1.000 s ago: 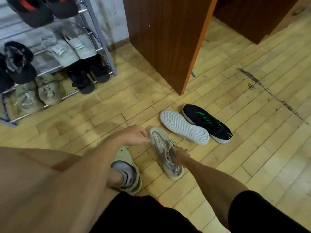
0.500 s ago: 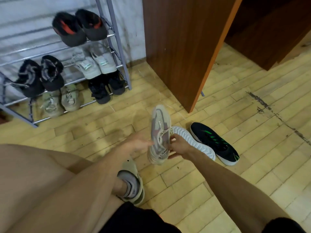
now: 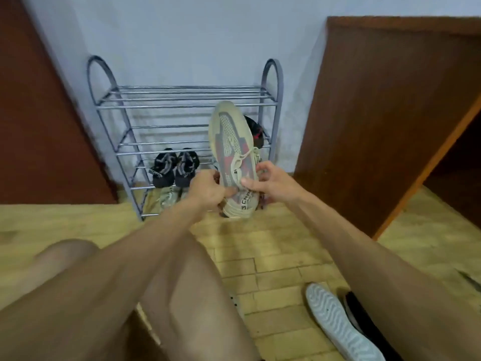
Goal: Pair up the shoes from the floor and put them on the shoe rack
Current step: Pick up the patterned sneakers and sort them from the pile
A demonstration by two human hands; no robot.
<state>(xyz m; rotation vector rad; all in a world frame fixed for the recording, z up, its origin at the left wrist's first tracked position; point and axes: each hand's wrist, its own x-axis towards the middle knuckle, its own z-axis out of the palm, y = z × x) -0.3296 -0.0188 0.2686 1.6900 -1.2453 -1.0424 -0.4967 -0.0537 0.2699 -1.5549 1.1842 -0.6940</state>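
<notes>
A beige knit sneaker (image 3: 232, 142) with grey and red patches is held up in the air, toe pointing away, in front of the grey metal shoe rack (image 3: 182, 100). My left hand (image 3: 208, 190) grips its heel end from the left. My right hand (image 3: 268, 182) holds it from the right, thumb across the laces. On the floor at the lower right lies a shoe turned over with its white sole (image 3: 338, 324) up, and a black shoe (image 3: 351, 308) beside it, mostly hidden by my right arm.
The rack holds a black pair (image 3: 173, 165) on a lower shelf, a beige pair (image 3: 168, 198) at the bottom and a dark shoe (image 3: 256, 131) behind the held sneaker. Brown wooden panels (image 3: 377, 121) stand on both sides. My bare knee fills the lower left.
The beige sneaker was lifted off the floor by both hands and raised toward the rack. My view swung up and left, so the rack is now straight ahead.
</notes>
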